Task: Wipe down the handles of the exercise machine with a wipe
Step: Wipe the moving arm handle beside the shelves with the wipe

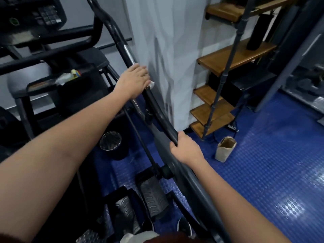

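Observation:
The exercise machine's long black handle bar slopes from the upper left down to the lower right. My left hand is wrapped over the bar about halfway up, and a small white wipe pokes out from under its fingers. Just above that hand the bar has a shiny metal section. My right hand grips the same bar lower down, fingers closed around it. The console sits at the top left.
White wall corner stands close beside the bar. Wooden stairs with a metal rail rise at right. A paper bag and a black bin stand on the blue studded floor. Pedals lie below. A tray holds crumpled tissue.

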Demonstrator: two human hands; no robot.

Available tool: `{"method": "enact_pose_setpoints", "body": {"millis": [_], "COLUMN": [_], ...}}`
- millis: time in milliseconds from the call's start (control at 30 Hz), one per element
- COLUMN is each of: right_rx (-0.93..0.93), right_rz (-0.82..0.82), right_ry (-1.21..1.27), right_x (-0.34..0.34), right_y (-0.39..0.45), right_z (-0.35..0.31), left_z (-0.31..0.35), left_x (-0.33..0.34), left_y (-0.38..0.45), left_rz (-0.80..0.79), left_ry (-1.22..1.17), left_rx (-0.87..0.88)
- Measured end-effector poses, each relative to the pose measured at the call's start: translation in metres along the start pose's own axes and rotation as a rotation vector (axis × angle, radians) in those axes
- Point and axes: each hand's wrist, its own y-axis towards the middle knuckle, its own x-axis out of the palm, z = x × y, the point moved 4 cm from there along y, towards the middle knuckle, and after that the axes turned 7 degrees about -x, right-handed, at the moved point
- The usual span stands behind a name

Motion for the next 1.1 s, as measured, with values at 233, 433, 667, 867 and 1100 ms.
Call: {"method": "enact_pose_setpoints", "body": {"millis": [233, 433, 667, 867, 1100], "right_rx": [0.057, 0.045, 0.035, 0.05, 0.082], "right_rz": [-0.003, 0.036, 0.05, 0.061, 0.098], "right_ry": [-0.053, -0.053, -0.036, -0.053, -0.077], "right_x": [0.001, 0.007, 0.009, 0.009, 0.009], "right_y": [-0.016, -0.018, -0.013, -0.009, -0.012], "right_z": [0.012, 0.018, 0.021, 0.021, 0.021], "left_z": [0.048, 0.049, -0.036, -0.002, 0.052], "left_x": [0.012, 0.029, -0.018, 0.005, 0.023], "left_y": [-0.043, -0.066, 0.008, -0.017, -0.04], "left_rz": [-0.062, 0.035, 0.097, 0.151, 0.131], "left_ry": [0.035, 0.099, 0.1, -0.01, -0.113], "left_rx": [0.206, 0.386, 0.361, 0.516, 0.77]}}
